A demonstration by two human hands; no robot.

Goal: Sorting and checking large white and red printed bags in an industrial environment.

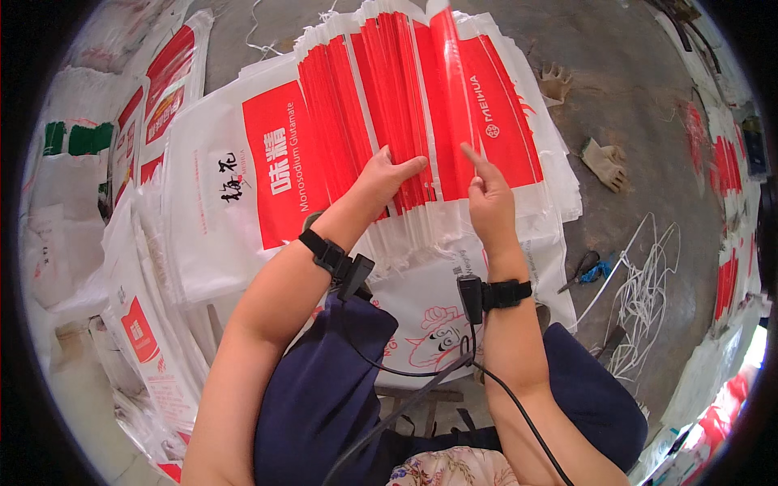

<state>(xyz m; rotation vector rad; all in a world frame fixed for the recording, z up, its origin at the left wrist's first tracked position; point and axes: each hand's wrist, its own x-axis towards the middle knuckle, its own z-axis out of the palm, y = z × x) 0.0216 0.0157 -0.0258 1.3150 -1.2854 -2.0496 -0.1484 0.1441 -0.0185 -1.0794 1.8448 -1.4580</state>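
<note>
A thick stack of red-and-white woven sacks [279, 182] lies before me, its middle bunched into upright, overlapping folds. My left hand [391, 180] is closed on the near part of these folds, thumb pointing right; some of its fingers are hidden. Just to the right, my right hand [491, 198] has its index finger along the near end of a raised sack edge [455, 77], its other fingers curled in. That sack stands tilted up from the pile, its far end highest. Each wrist wears a black strap with a small device and a cable.
Two pale work gloves, one a glove [606, 164], lie on the grey floor at right. Nearer are dark-bladed scissors [585, 270] with a blue part and a tangle of white strapping [644, 287]. More sacks [150, 332] are piled at left, others along the right edge.
</note>
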